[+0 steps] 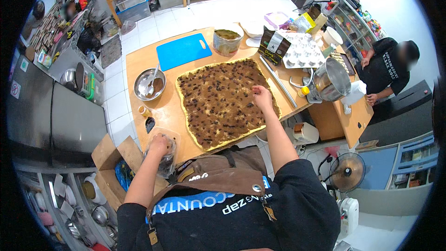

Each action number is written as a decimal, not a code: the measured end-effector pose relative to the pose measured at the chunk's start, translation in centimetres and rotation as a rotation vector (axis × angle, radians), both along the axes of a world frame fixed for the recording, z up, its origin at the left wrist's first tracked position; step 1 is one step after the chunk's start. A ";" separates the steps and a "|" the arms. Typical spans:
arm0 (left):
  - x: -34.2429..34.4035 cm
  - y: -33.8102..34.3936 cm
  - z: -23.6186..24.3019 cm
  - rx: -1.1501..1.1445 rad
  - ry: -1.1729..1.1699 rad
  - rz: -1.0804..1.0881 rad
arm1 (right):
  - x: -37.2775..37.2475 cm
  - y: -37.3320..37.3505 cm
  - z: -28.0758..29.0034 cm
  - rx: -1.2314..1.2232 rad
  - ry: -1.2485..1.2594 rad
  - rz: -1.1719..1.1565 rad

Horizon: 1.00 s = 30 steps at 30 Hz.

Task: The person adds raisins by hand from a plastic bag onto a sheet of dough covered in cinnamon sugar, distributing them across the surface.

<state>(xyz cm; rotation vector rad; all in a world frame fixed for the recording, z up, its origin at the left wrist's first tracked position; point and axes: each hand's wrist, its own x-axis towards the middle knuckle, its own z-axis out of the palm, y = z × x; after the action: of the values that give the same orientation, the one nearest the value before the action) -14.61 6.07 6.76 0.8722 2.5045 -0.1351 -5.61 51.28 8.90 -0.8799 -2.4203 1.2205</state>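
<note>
A sheet of rolled-out dough (227, 107) lies flat on the table, spread with brown filling and scattered with dark bits like raisins or chocolate. My right hand (263, 97) hovers over its right half, fingertips pinched together; whatever they hold is too small to make out. At the table's near left edge, my left hand (159, 144) reaches into a clear plastic container (174, 140) with dark contents, and its fingers are hidden there. Beyond it sit a small dark lid or dish (149, 124), a little jar (144, 111), and a steel bowl (141, 82) holding a spoon (151, 86).
Past the dough are a blue cutting board (183, 52), a round tub (227, 45) and a dark pouch (274, 46). A metal rod (278, 82), muffin tray (303, 55) and mixer bowl (332, 80) stand to the right. Another person (388, 67) works there. An open carton (109, 158) is at left.
</note>
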 end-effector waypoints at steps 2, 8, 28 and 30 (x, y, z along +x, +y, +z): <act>0.3 0.6 1.0 0.052 -0.028 0.052 | 0.2 1.5 0.1 -0.014 0.032 -0.004; 0.1 0.7 -0.9 -0.014 0.013 0.010 | 0.5 3.0 1.0 0.005 0.072 -0.100; -0.2 -1.2 1.0 0.064 0.006 -0.023 | 2.5 -8.6 -2.0 -0.043 0.029 0.215; -0.7 -1.7 1.0 0.257 0.023 0.058 | 0.5 -13.9 -1.8 -0.069 -0.024 0.467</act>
<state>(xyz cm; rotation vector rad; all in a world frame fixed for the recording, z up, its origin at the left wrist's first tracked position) -15.29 4.35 7.76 0.8995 2.6033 0.2022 -5.08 37.36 7.13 -0.3485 -2.7088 1.4581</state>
